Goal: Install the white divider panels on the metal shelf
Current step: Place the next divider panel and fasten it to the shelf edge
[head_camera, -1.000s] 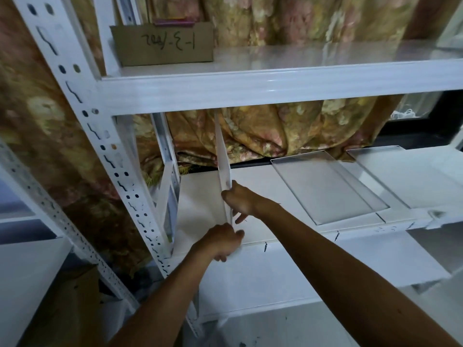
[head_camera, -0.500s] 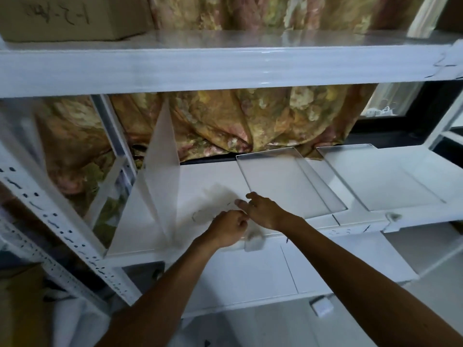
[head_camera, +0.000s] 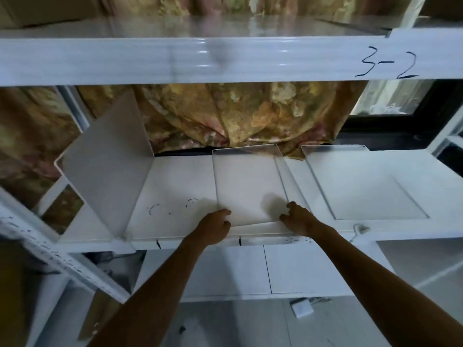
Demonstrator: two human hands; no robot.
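One white divider panel point(head_camera: 110, 169) stands upright on the left part of the white metal shelf point(head_camera: 175, 186). A second white panel point(head_camera: 246, 181) lies flat in the middle of the shelf. My left hand point(head_camera: 216, 222) grips its near left corner and my right hand point(head_camera: 298, 217) holds its near right corner, fingers curled on the edge. A third white panel point(head_camera: 360, 182) lies flat further right, untouched.
The upper shelf beam point(head_camera: 225, 58) marked "3-2" runs overhead, close above the work space. A flowered curtain point(head_camera: 240, 116) hangs behind. A perforated upright post point(head_camera: 50, 249) slants at the left. A lower shelf point(head_camera: 250, 269) and a small white block point(head_camera: 302, 308) on the floor lie below.
Both hands left the upright panel at the left and moved right to the near edge of the flat middle panel. The camera swung right as well.
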